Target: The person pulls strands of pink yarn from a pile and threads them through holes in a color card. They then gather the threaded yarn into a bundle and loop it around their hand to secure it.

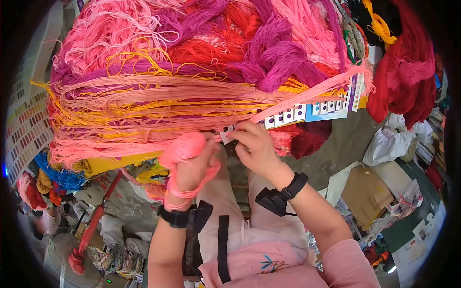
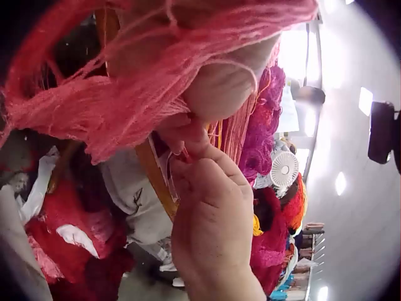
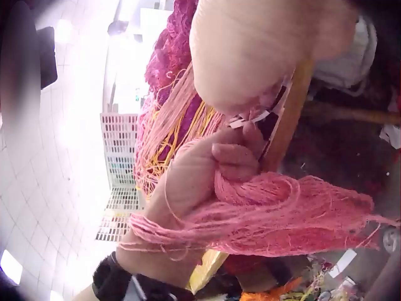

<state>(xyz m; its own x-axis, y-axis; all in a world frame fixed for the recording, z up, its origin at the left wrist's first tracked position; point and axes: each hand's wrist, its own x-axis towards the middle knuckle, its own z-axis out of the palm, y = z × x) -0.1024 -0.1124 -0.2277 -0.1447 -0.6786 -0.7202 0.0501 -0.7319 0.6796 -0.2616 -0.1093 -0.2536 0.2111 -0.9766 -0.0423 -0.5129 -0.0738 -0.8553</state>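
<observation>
A loose skein of coral-pink yarn point(image 1: 185, 150) is looped around my left hand point(image 1: 199, 165) and wrist, and in the right wrist view the yarn point(image 3: 288, 213) hangs down from the curled fingers. My right hand point(image 1: 258, 148) pinches a small white punched card point(image 1: 226, 136) between thumb and fingers, just in front of the table edge. The left fingertips meet the right ones at this card; the left wrist view shows the right hand point(image 2: 213, 200) close against them. Long salmon and yellow strands point(image 1: 158, 103) lie stretched across the table right behind both hands.
Heaps of pink, red and purple yarn point(image 1: 273, 53) cover the table's back. White cards with holes point(image 1: 288, 115) line its front edge at right. Dark red skeins point(image 1: 401, 72) hang further right. A fan point(image 1: 72, 261) stands lower left; a cardboard piece point(image 1: 362, 197) lies right.
</observation>
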